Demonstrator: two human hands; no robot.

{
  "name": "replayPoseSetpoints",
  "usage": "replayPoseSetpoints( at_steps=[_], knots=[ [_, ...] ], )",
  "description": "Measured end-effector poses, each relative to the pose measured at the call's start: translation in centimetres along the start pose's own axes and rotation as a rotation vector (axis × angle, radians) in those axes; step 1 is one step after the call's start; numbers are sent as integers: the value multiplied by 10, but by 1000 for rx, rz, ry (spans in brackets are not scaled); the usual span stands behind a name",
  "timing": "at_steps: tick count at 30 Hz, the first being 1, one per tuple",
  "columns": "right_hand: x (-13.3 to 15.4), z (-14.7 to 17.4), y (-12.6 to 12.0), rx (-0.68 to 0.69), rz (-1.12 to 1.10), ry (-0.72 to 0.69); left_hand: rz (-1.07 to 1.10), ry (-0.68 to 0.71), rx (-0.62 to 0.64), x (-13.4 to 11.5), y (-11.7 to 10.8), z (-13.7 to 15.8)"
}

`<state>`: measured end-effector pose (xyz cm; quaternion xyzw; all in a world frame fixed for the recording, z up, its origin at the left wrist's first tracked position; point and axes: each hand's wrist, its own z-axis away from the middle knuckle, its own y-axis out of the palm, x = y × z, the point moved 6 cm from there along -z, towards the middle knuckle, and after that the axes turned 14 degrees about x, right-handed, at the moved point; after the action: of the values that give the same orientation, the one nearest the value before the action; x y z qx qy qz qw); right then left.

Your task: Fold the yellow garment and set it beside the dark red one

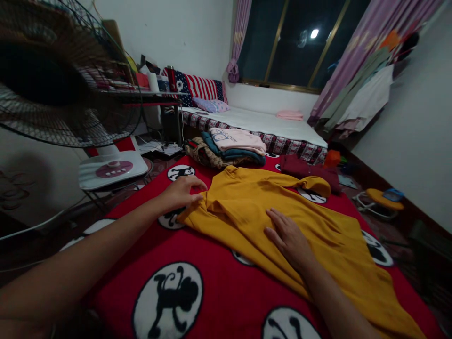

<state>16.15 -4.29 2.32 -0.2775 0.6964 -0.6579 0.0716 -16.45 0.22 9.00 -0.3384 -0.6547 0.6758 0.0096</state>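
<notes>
A mustard-yellow shirt [254, 202] lies spread across a red blanket [212, 273] printed with black cartoon figures in white circles. My left hand [181, 192] pinches the shirt's folded left edge near the collar end, fingers closed on the cloth. My right hand [287, 235] rests flat on the middle of the shirt, fingers apart, pressing it down. One sleeve [312, 185] sticks out at the far right of the shirt.
A stack of folded clothes [228, 147] sits beyond the shirt, with a dark red garment [307, 169] to its right. A standing fan [63, 75] looms at left. A second bed [261, 123], a cluttered desk [155, 89] and hanging clothes [367, 94] stand behind.
</notes>
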Motion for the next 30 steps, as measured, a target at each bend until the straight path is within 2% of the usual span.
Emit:
replayPoseSetpoints(
  at_steps=[3, 5, 8, 10, 12, 15, 17, 19, 22, 24, 27, 30],
  knots=[
    [0, 3, -2, -24, -25, -11, -60, 192, 67, -29, 18, -3],
    [3, 5, -7, -66, -35, -35, -88, 283, 182, -44, 31, -3],
    [13, 8, -13, -112, -44, -155, -81, 321, 374, -60, 44, -4],
    [20, 9, -14, -99, -65, -239, -38, 293, 421, -68, 45, -10],
    [24, 8, -14, -78, -99, -271, 30, 291, 374, -80, 41, -23],
    [24, 7, -13, -60, -149, -256, 101, 346, 212, -99, 39, -49],
    [24, 7, -13, -51, -170, -239, 84, 369, 146, -107, 50, -64],
    [24, 7, -13, -42, -179, -230, 42, 385, 164, -110, 72, -72],
    [25, 8, -15, -39, -190, -226, -14, 407, 160, -108, 103, -70],
    [26, 8, -16, -43, -200, -230, -11, 410, 98, -105, 112, -63],
    [27, 10, -18, -75, -198, -242, 54, 383, 41, -101, 113, -58],
    [27, 10, -20, -116, -194, -216, 127, 356, 51, -98, 109, -65]
  ],
)
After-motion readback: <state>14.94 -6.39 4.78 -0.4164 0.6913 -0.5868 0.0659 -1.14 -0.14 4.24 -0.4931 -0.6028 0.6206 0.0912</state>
